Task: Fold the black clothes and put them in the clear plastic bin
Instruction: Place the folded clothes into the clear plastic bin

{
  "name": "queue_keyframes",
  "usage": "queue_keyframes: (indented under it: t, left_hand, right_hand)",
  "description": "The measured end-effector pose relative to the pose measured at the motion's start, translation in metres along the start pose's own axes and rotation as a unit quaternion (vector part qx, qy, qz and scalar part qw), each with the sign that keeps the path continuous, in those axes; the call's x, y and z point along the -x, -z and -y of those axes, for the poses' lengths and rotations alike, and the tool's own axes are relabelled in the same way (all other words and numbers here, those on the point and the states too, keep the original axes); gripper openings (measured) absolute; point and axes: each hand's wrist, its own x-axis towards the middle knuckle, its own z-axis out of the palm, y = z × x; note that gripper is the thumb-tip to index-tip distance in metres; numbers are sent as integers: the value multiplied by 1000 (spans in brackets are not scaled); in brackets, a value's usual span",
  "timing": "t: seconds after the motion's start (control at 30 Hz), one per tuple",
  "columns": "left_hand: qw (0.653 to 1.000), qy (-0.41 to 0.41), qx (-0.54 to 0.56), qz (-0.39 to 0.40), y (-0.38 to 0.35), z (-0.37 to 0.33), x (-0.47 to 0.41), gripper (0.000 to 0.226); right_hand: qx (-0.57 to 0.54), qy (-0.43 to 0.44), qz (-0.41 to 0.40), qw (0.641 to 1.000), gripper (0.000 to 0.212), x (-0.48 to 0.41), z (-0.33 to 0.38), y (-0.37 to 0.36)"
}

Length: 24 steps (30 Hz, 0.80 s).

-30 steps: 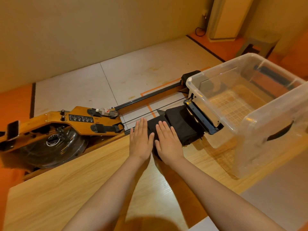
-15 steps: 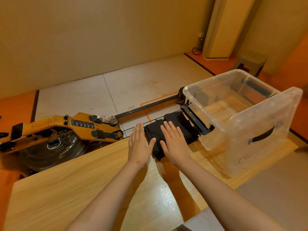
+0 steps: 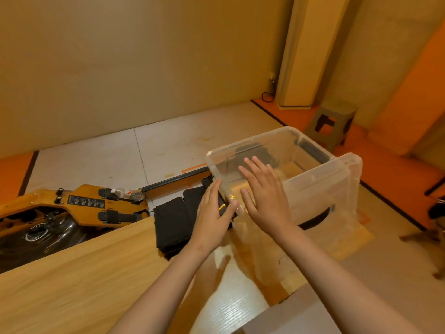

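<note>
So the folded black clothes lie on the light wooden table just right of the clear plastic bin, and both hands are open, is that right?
Not quite. The head view shows the folded black clothes lying on the light wooden table just left of the clear plastic bin, not right of it. The left hand and the right hand are both open, as you said.

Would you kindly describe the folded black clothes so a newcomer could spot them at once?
Start at the wooden table; at its far edge, left of the clear plastic bin, lie the folded black clothes. They are the only dark stack there, partly beneath the left hand.
</note>
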Motion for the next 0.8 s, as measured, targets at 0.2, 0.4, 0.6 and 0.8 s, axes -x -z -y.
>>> queue_keyframes:
  t: [0.2,0.4,0.6,0.8]
  left_hand:
    - [998,59,-36,-13,-54,-19,-4,64]
    - [994,56,-49,-75,-68,-31,-5,24]
    - [990,69,65,-103,-44,-28,13,20]
    - [970,88,114,-197,31,-1,37,23]
  right_hand:
    - [34,-44,51,997,49,13,-108,30]
    - [15,-16,52,998,60,11,-130,18]
    - [-6,65,-3,998,67,-7,-107,15]
    - [-21,67,29,997,72,-27,-15,-10]
